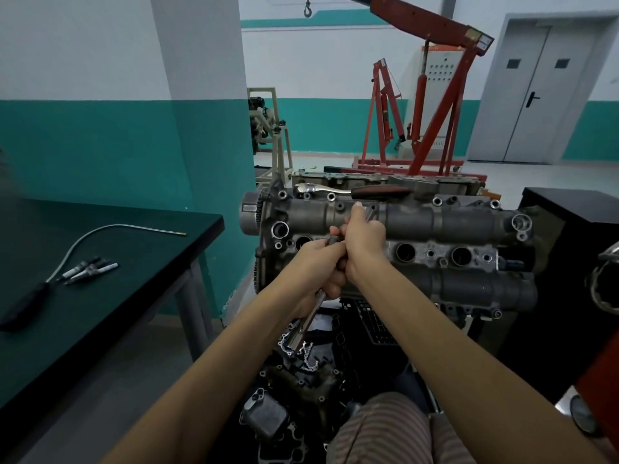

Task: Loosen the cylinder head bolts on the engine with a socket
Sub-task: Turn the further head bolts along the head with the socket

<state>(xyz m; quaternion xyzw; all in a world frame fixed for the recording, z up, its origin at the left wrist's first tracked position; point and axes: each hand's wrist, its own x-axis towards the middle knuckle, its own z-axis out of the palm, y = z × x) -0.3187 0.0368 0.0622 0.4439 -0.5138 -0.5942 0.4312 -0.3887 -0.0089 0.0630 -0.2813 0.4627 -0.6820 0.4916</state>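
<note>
The grey engine cylinder head (445, 222) fills the middle of the view, with round plug holes and bolt holes along its top. My left hand (316, 266) is wrapped around a steel socket wrench handle (306, 324) that slants down and toward me, its knurled end free. My right hand (363, 244) is closed over the upper part of the same tool, where a dark socket piece (334, 240) shows between the two hands. The tool's tip on the head is hidden by my hands. A second ratchet with a dark red grip (355, 190) lies on the head's far edge.
A dark green table (140, 269) stands at the left with a flexible pick-up tool (100, 234) and spark plugs (88, 267). Loose engine parts and a chain (301, 356) lie on the floor below. A red engine hoist (432, 105) stands behind; a black cabinet (576, 236) is at the right.
</note>
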